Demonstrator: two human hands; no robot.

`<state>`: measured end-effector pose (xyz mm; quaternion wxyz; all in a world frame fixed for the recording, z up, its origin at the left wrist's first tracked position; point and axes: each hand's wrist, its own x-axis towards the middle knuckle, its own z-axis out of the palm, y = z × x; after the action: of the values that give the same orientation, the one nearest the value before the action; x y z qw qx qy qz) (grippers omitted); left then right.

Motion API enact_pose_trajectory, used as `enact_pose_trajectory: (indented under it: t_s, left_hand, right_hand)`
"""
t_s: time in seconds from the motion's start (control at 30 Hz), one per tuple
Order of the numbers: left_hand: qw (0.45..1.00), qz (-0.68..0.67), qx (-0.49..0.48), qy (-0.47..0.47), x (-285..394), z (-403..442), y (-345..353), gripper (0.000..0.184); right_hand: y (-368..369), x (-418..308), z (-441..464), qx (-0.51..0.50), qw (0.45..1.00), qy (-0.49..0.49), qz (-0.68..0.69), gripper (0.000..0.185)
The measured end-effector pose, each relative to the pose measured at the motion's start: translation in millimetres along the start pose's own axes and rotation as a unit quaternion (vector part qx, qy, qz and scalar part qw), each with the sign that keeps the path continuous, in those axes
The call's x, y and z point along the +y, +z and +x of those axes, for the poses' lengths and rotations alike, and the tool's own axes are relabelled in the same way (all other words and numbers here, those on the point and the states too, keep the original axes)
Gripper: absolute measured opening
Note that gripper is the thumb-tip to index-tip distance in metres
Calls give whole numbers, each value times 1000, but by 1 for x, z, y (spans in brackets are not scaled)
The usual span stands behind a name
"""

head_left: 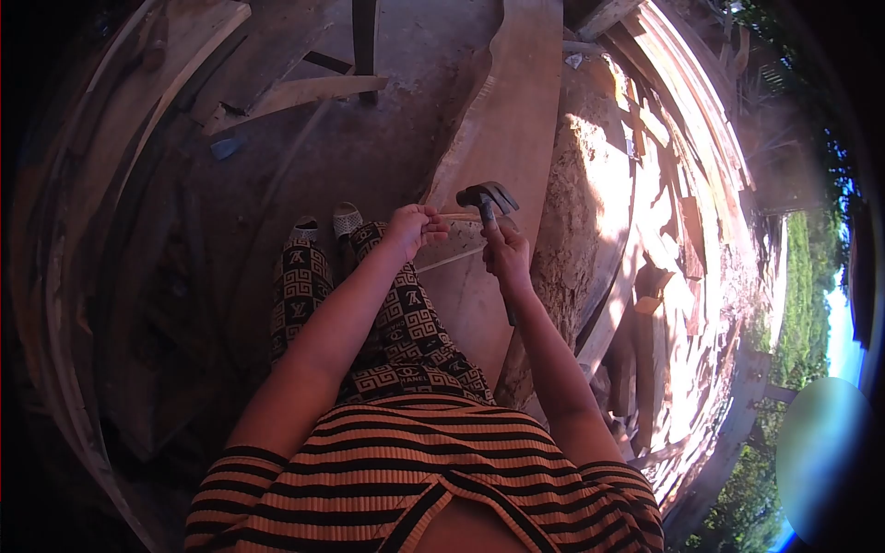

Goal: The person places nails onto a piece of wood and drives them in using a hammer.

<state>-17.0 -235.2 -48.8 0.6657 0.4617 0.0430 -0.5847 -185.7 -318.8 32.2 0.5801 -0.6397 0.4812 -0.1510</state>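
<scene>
In the head view my right hand is wrapped round the handle of a claw hammer, whose dark head points up and away from me. My left hand is to the left of it, fingers bent together at the end of a thin pale strip. The strip runs from my left hand towards the hammer. Below both hands lies a wide wooden plank. A thin pale line crosses the plank just under my hands.
A rough-barked log lies along the plank's right side. Stacked boards and offcuts fill the sunlit right. Curved boards lean at the left. A wood piece and a small blue scrap lie on the floor ahead.
</scene>
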Motion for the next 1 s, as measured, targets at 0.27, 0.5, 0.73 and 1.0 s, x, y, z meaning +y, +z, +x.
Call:
enact_pose_trajectory:
  t_s: [0.27, 0.5, 0.73, 1.0]
  left_hand:
    - [998, 14, 33, 54, 5, -24, 6, 10]
    - [992, 54, 56, 96, 10, -29, 7, 10]
    - [990, 69, 27, 121, 2, -26, 6, 14]
    - [984, 93, 61, 138, 0, -29, 10, 14]
  right_hand:
    - [4, -1, 1, -25, 999, 21, -29, 37]
    - [5, 3, 5, -19, 997, 49, -59, 37]
    - [7, 10, 6, -18, 994, 67, -90, 40]
    - [9, 11, 7, -11, 1000, 25, -14, 42]
